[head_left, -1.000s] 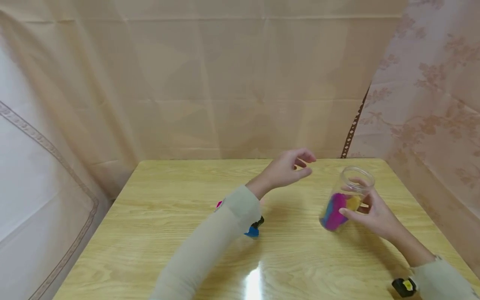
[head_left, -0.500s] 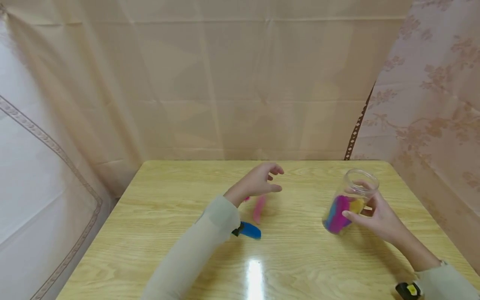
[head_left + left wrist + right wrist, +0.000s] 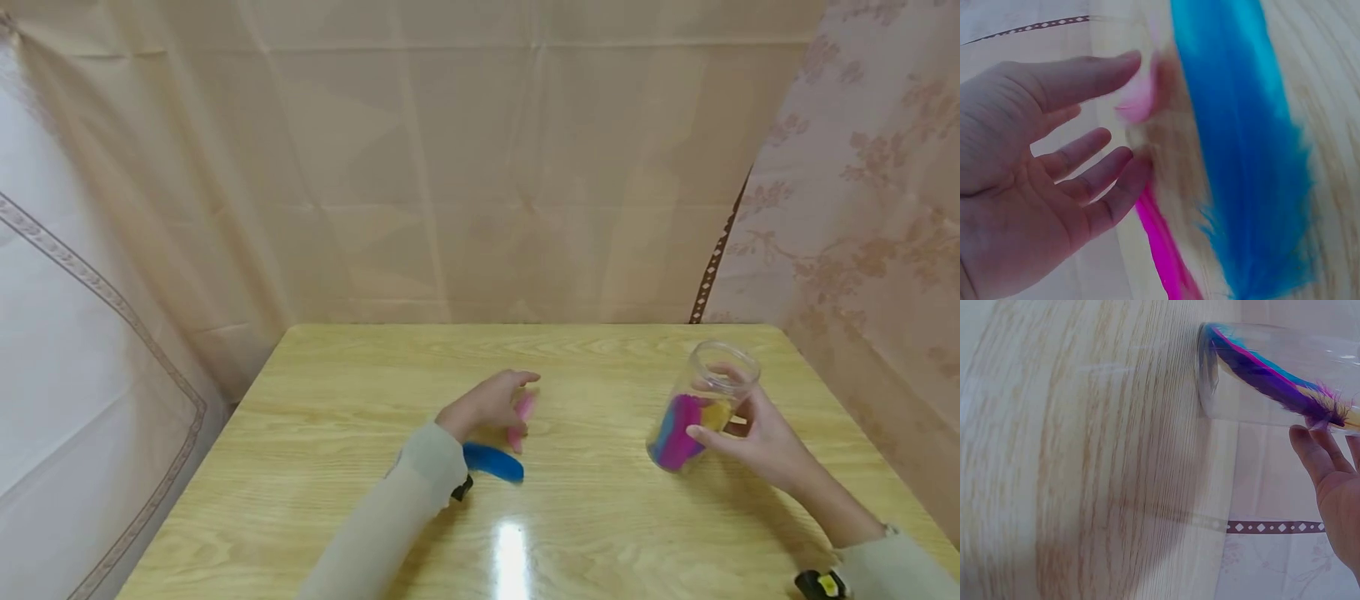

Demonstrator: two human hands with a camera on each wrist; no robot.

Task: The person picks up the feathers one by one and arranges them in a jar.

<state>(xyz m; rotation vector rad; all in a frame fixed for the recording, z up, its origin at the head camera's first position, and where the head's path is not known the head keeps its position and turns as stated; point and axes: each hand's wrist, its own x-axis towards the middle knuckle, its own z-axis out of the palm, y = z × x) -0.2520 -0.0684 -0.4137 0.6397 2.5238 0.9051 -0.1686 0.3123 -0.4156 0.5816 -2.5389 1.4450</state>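
My left hand (image 3: 491, 402) is just above the table, fingers spread and loosely bent around a pink feather (image 3: 527, 406). In the left wrist view a gap shows between thumb and fingertips, and I cannot tell whether they touch that feather. Nearer me, beside the wrist, lies a blue feather (image 3: 495, 463). A magenta feather (image 3: 1161, 247) shows below the fingertips in the left wrist view; the hand hides it in the head view. My right hand (image 3: 763, 437) grips a clear lidless jar (image 3: 678, 385), which leans right. Inside are magenta, blue, purple and yellow feathers (image 3: 1272, 378).
All this is on a wood-grain table (image 3: 592, 508). Its back edge meets a beige curtain (image 3: 480, 167), and a patterned cloth (image 3: 870, 200) hangs at the right. A black wrist device (image 3: 821, 583) sits at the right cuff.
My left hand has moved left and down from near the jar to the pink feather. The blue and pink feathers have come out from behind the arm. The right hand keeps holding the jar.
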